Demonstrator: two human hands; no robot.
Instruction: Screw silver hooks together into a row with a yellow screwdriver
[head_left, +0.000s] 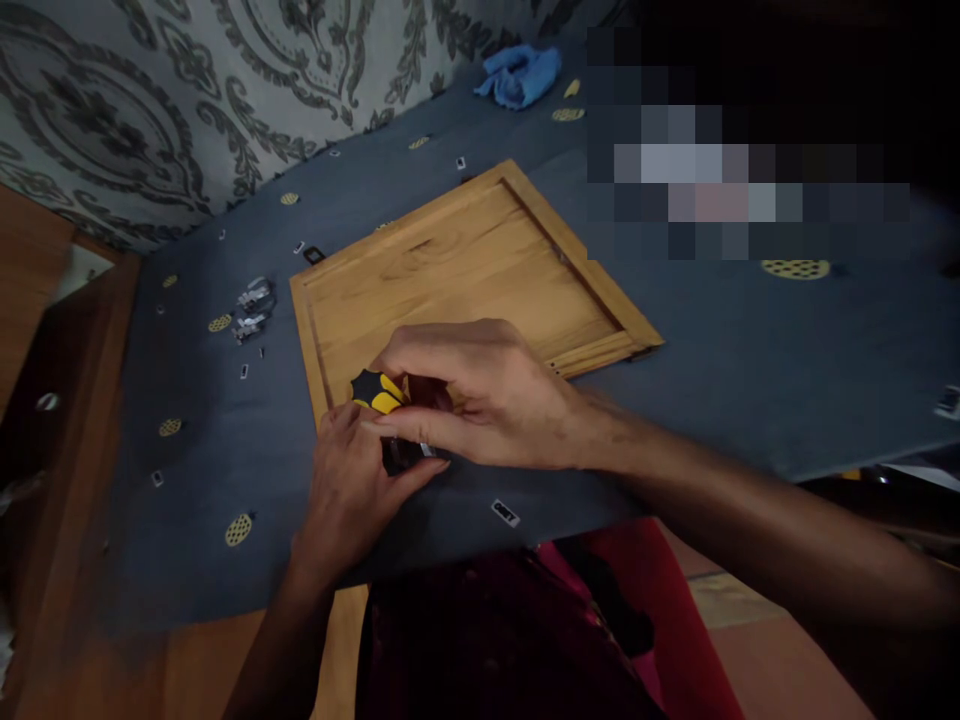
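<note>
A wooden cabinet door with a raised frame lies on the table cloth in front of me. My right hand is closed around a screwdriver, whose black-and-yellow fluted handle end sticks out between thumb and fingers; its tip is hidden. Close against it, my left hand curls at the near left corner of the door. A dark piece with a small shiny edge shows above my left thumb, but its kind is unclear. The left fingertips are hidden.
Several metal hinges lie left of the door, with a small dark piece by its far left corner. A crumpled blue cloth rests at the back against the patterned wall. A blurred-out area covers the upper right.
</note>
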